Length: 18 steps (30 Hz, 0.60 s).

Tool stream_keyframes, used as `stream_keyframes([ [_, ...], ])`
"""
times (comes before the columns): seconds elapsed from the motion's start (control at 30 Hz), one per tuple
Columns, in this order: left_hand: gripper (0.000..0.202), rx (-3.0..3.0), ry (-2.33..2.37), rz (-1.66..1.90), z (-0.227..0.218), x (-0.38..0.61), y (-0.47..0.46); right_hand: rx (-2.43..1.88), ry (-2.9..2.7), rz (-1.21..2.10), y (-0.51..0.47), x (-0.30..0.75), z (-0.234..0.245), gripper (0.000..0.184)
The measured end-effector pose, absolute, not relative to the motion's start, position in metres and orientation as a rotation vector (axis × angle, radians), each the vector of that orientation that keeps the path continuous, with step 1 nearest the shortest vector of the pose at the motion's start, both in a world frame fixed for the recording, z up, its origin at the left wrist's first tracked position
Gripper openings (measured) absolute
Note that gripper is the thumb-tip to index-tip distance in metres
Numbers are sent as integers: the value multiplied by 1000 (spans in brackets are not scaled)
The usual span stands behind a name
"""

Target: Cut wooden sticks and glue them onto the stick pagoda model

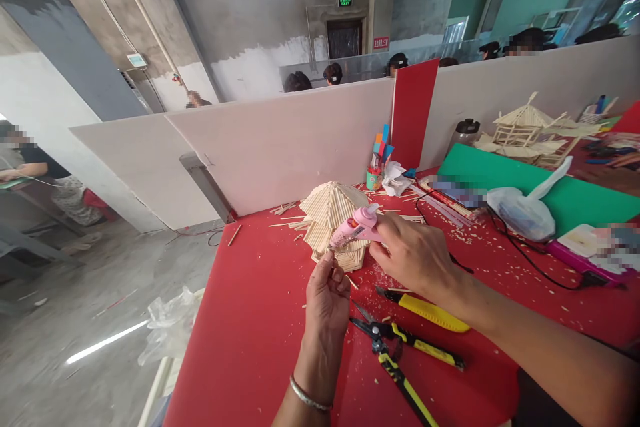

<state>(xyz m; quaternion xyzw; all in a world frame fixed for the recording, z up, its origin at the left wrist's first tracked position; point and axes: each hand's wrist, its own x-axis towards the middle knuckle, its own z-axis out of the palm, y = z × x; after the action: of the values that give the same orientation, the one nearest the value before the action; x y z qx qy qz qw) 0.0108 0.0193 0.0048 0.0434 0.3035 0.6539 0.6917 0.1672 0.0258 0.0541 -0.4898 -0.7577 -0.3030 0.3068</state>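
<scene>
My right hand [413, 255] is closed round a pink glue gun [356, 227], whose nozzle points left and down toward my left fingertips. My left hand [327, 297], with a silver bangle on its wrist, pinches a small wooden stick piece [329, 256] right at the nozzle. Just behind both hands stands a small house built of wooden sticks [331, 210] on the red table [250, 347]. The glue gun's black cord [520, 250] trails off to the right.
Yellow-handled cutters [400, 360] and a yellow utility knife [430, 310] lie near my wrists. Loose sticks and chips litter the table. A cup of coloured sticks [377, 163], a plastic bag [523, 210], a green board [575, 197] and another stick house [525, 127] sit right. White partitions stand behind; other people sit beyond.
</scene>
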Motion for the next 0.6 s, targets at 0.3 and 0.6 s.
stream_keyframes([
  [0.3, 25, 99, 674, 1460, 3, 10, 19, -1301, -2002, -811, 27, 166, 52, 14],
  [0.6, 23, 91, 675, 1459, 3, 9, 19, -1268, -2007, -777, 25, 166, 53, 15],
])
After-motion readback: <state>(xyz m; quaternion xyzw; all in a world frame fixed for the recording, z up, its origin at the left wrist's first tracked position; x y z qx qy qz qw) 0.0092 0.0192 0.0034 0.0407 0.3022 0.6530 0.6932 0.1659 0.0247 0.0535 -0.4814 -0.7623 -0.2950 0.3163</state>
